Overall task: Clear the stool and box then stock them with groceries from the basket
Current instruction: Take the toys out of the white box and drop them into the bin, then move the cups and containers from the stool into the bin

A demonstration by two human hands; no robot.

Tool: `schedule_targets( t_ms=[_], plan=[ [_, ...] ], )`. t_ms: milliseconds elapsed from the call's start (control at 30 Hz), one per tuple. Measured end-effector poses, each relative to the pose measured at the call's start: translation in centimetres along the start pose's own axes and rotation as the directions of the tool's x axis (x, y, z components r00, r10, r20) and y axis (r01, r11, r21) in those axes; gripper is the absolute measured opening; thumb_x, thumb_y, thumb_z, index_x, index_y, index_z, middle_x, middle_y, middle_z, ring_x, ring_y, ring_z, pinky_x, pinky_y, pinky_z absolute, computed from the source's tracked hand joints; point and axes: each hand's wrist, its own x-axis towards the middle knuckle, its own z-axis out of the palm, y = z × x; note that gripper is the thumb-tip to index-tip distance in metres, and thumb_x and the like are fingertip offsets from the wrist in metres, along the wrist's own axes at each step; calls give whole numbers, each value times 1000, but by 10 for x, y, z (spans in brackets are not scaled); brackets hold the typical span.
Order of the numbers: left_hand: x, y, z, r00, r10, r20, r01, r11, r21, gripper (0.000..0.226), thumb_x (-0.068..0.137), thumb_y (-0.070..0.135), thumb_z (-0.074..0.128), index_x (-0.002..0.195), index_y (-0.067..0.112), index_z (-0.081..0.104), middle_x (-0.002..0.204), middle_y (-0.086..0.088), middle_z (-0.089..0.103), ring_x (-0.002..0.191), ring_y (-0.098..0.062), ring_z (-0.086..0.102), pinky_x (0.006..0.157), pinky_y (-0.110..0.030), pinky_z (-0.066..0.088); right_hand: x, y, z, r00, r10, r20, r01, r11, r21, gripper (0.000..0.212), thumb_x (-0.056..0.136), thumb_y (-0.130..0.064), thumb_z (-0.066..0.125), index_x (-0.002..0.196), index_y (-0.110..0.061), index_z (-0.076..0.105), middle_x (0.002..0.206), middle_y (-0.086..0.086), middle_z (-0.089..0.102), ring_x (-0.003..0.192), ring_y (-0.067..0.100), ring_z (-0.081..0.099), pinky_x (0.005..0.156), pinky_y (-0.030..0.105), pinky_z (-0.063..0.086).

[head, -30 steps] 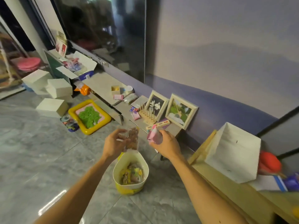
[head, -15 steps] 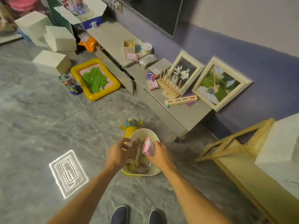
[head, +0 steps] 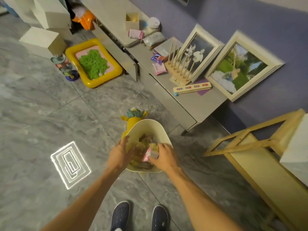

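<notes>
Both hands (head: 124, 153) now dip into basket (head: 155, 129) on grey tiled floor (head: 41, 105).

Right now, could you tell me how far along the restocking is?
Early. Both hands are in the basket: the right hand holds a pink packet, the left hand digs among groceries. No groceries show on the wooden stool; the white box is mostly out of frame.

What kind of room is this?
Probably a living room or playroom at home: framed photos lean on the wall above a low cabinet, and a yellow tray of green play sand sits on the tiled floor.
</notes>
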Motion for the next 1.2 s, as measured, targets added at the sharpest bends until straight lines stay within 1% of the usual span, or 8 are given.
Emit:
schedule_targets(
  t_ms=[67,200,333,633,733,900,1100,1200],
  plan=[
    [-14,28,-34,999,35,-37,-32,998,60,68,97,50,71,156,28,45,146,-7,62,121,-34,67,94,-49,58,-12,-6,-31,995,-2,-100,-2,999,-34,80,79,-77,60,127,-13,61,130,8,65,127,31,57,102,43,49],
    [-43,95,-117,987,127,-97,-107,978,181,85,91,75,62,160,31,38,153,-2,55,123,-34,66,91,-48,59,-46,-28,-128,967,7,-256,-23,998,-59,108,76,-87,44,144,-3,54,147,16,57,139,36,49,117,48,40],
    [-76,176,-201,958,269,-95,-241,941,239,99,86,90,51,164,32,31,161,-2,48,133,-32,60,100,-49,55,-91,-54,-243,909,45,-415,-55,998,-13,104,77,-93,44,136,-8,57,134,12,64,125,32,57,108,47,47],
    [-150,337,-319,803,569,-175,-461,781,422,112,81,102,30,164,25,35,165,-6,45,146,-29,47,119,-50,42,-234,-95,-445,769,138,-624,-82,990,119,120,69,-107,33,145,-16,52,145,7,57,130,27,54,107,44,51],
    [-169,382,-328,756,626,-192,-506,745,436,112,81,102,29,161,24,38,163,-9,46,148,-31,46,122,-52,38,-286,-92,-480,700,187,-689,-131,982,133,98,83,-89,54,150,-17,47,149,7,54,133,26,52,108,41,48],
    [-189,445,-313,713,689,-132,-589,690,421,117,79,104,27,161,21,38,165,-11,43,150,-35,42,124,-57,36,-351,-60,-504,600,341,-723,-293,935,198,107,87,-89,48,165,-18,29,173,6,30,157,31,31,122,46,35],
    [-229,505,-254,644,765,4,-703,589,398,119,77,105,21,163,23,35,171,-10,33,153,-37,39,123,-61,36,-424,9,-497,421,505,-753,-425,844,328,101,91,-81,53,162,-11,39,166,10,42,152,30,39,120,43,37],
    [-258,535,-207,593,803,61,-758,531,379,114,79,102,23,161,24,38,170,-9,34,152,-36,40,121,-59,38,-464,51,-488,340,600,-724,-476,774,418,103,86,-90,44,158,-16,43,163,9,46,148,31,45,117,45,44]
  ],
)
